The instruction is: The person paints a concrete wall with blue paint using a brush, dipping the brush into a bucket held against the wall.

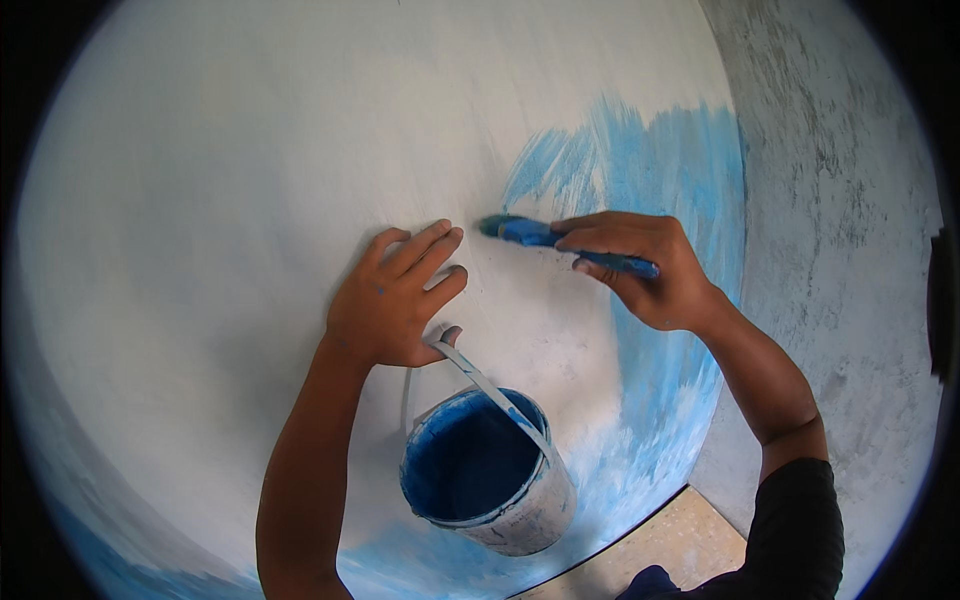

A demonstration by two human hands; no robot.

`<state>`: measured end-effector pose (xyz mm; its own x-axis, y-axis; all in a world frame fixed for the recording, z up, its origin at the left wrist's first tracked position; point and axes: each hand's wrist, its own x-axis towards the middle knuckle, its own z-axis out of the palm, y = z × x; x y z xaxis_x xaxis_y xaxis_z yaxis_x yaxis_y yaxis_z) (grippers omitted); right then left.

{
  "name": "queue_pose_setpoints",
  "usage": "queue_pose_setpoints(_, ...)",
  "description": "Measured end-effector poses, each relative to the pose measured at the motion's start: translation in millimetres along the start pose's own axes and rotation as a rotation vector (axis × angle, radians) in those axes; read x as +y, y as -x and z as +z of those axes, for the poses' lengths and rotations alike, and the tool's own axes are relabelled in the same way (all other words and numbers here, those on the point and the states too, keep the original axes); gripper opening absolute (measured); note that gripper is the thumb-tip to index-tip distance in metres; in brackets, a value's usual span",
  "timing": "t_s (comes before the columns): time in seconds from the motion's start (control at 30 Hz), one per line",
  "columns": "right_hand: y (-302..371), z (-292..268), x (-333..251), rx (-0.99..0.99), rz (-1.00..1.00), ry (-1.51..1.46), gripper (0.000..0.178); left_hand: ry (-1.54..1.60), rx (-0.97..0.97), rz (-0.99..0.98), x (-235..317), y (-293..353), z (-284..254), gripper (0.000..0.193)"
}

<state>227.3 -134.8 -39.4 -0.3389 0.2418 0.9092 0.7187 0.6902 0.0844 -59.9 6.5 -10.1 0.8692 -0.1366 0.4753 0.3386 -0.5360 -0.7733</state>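
Note:
Fingers spread against the white wall, my left hand carries a paint bucket by its strap-like handle, which is hooked over the thumb. The bucket is whitish, smeared with paint, and tilted so its dark blue inside shows. To the right, my right hand is closed around a blue-stained paintbrush. Its bristles point left, at or just off the wall; contact is hard to tell. Behind the right hand spreads a patch of streaky light blue paint.
A grey, rough-textured wall meets the white one along the right. More blue paint runs low on the wall, beneath the bucket and at the lower left. Part of a tan floor shows at the bottom. A dark object stands at the right rim.

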Motion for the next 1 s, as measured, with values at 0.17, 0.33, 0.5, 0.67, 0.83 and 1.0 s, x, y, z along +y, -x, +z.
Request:
queue_pose_setpoints(0.17, -28, -5, 17, 0.251, -0.037, 0.258, 0.020, 0.006, 0.047, -0.002, 3, -4, 6, 0.051)
queue_pose_setpoints(0.33, -22, -3, 5, 0.029, -0.091, 0.063, 0.019, 0.012, 0.001, -0.021, 2, -1, 1, 0.052)
queue_pose_setpoints(0.5, -29, -6, 29, 0.027, -0.075, 0.129, 0.021, 0.027, 0.006, -0.028, 2, 0, 8, 0.050)
queue_pose_setpoints(0.67, -18, -27, 21, -0.287, 0.022, -0.149, 0.019, 0.037, -0.004, -0.040, 3, 0, 5, 0.050)
queue_pose_setpoints(0.83, -15, -17, 46, -0.069, -0.084, 0.152, 0.020, 0.036, 0.008, -0.037, 0, 2, 12, 0.050)
queue_pose_setpoints(1.0, -6, -35, 41, -0.240, -0.071, -0.023, 0.022, -0.013, 0.014, -0.022, -2, 3, 6, 0.052)
